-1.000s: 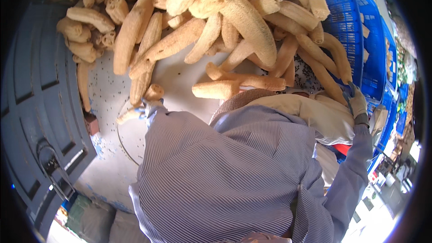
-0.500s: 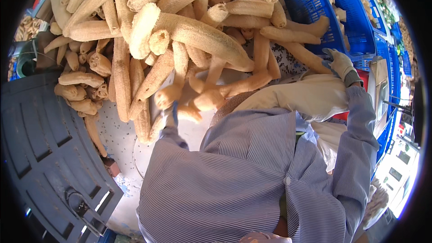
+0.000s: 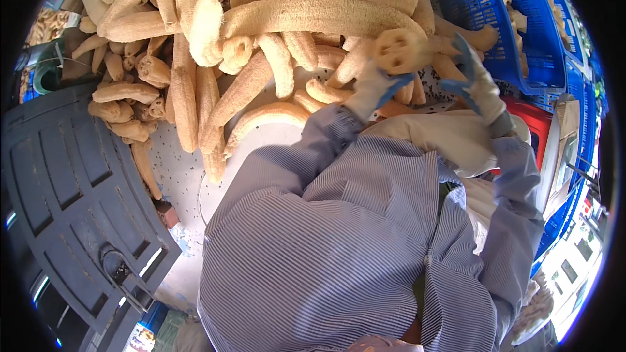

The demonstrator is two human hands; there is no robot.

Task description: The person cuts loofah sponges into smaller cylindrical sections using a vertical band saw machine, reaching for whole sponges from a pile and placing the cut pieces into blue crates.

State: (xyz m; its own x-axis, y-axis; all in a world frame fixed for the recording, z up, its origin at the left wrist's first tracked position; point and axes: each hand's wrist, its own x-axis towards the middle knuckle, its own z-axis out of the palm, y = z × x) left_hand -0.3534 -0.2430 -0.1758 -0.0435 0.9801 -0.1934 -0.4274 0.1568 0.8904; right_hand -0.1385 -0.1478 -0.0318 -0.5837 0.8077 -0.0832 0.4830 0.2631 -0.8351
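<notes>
My left hand (image 3: 373, 90), in a white and blue work glove, is closed around a dried loofah (image 3: 395, 51). The loofah's end, with several round holes, faces up, and the rest is blurred or hidden. To its right my right hand (image 3: 481, 88), gloved the same way, is open, thumb and fingers spread toward the loofah without visibly touching it. Beyond both hands lies a big pile of tan dried loofahs (image 3: 319, 16), one long piece across its top. A curved loofah (image 3: 270, 116) rests at the near edge of the pile, left of my left forearm.
Blue plastic crates (image 3: 464, 10) stand at the far right, one holding short cut loofah pieces (image 3: 515, 21). Something red (image 3: 531, 124) sits beside my right wrist. A dark grey panel (image 3: 72, 189) leans at the left. Small dark seeds dot the pale floor (image 3: 189, 182).
My left hand has moved right and up from the pile's near edge, carrying a loofah. My right hand has come slightly left, lifted off the loofah beside the crate, and spread its fingers.
</notes>
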